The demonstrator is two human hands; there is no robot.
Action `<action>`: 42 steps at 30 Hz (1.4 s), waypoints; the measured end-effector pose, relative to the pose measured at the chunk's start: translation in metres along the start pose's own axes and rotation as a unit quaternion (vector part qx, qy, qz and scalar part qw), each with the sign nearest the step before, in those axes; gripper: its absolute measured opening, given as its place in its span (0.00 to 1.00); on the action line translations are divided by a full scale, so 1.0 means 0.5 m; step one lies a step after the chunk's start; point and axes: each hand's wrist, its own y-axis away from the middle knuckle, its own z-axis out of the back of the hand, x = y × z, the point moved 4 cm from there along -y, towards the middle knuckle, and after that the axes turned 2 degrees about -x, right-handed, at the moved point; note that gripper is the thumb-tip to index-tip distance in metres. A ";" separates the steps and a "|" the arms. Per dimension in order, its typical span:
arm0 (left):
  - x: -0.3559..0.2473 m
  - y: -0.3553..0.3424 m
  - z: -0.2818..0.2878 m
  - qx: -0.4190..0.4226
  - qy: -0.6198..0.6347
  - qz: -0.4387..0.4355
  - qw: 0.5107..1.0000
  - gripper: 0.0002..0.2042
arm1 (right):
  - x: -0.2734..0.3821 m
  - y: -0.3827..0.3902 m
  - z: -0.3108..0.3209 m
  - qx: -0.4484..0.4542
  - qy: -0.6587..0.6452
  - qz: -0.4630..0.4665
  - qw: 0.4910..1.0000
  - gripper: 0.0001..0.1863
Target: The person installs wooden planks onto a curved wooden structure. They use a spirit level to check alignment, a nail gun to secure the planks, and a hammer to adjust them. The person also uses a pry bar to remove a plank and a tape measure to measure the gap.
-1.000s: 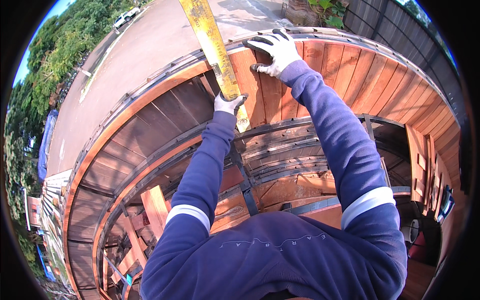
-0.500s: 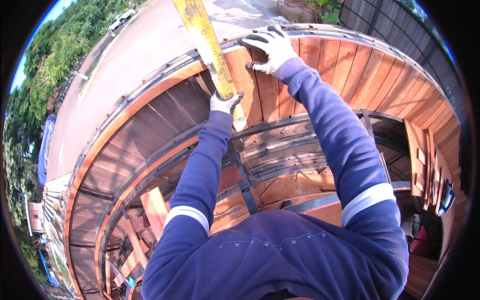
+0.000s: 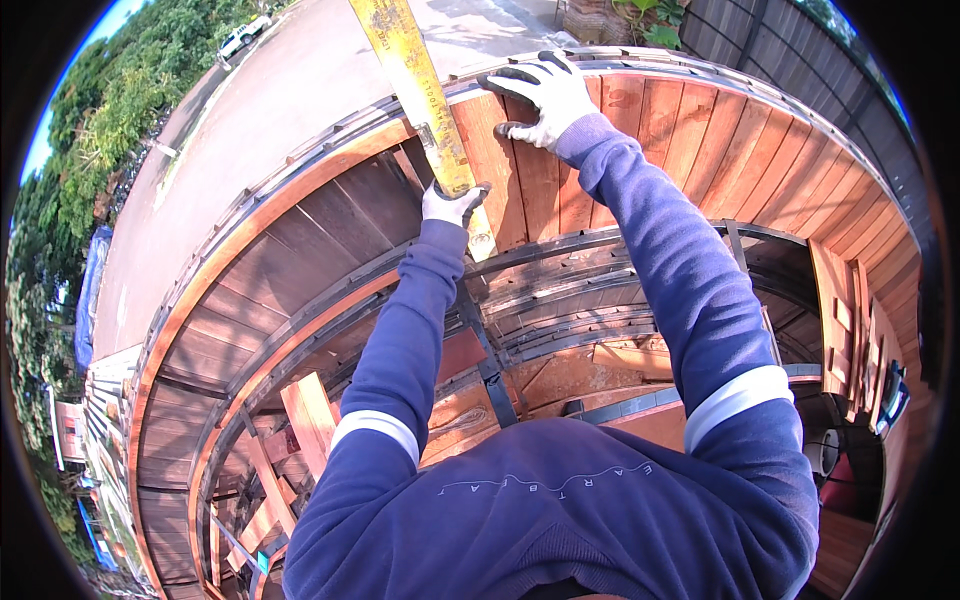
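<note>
A long, worn yellow spirit level (image 3: 428, 105) lies across the curved wooden structure, its far end running past the outer rim. My left hand (image 3: 452, 204), in a white and dark work glove, is closed round it near its near end. Just right of the level, reddish wooden boards (image 3: 645, 125) lie side by side in a curve. On the boards near the outer edge rests my right hand (image 3: 548, 100), gloved too, with its fingers spread and nothing held. Left of the level there is a dark gap beside the curved outer rim (image 3: 270, 218).
Curved metal framing (image 3: 560, 245) runs below the boards, with a cross bar (image 3: 487, 362) between my arms. Loose planks lean at the left (image 3: 308, 420) and stand stacked at the right (image 3: 832, 320). Beyond the rim are pavement, a dark fence (image 3: 775, 50) and a white vehicle (image 3: 243, 38).
The far end of the level has shifted very slightly to the right. Both my hands stay in almost the same places, the left still gripping the level.
</note>
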 end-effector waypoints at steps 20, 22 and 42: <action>-0.007 0.004 -0.006 0.009 -0.022 0.000 1.000 0.19 | 0.014 -0.003 0.024 0.021 -0.046 0.000 0.999 0.37; -0.015 0.007 -0.012 0.011 -0.022 0.003 1.000 0.19 | 0.012 -0.004 0.026 0.024 -0.044 -0.004 0.999 0.37; 0.002 -0.012 0.020 -0.004 -0.043 -0.014 0.999 0.19 | 0.044 -0.017 0.022 0.063 0.029 -0.009 0.998 0.37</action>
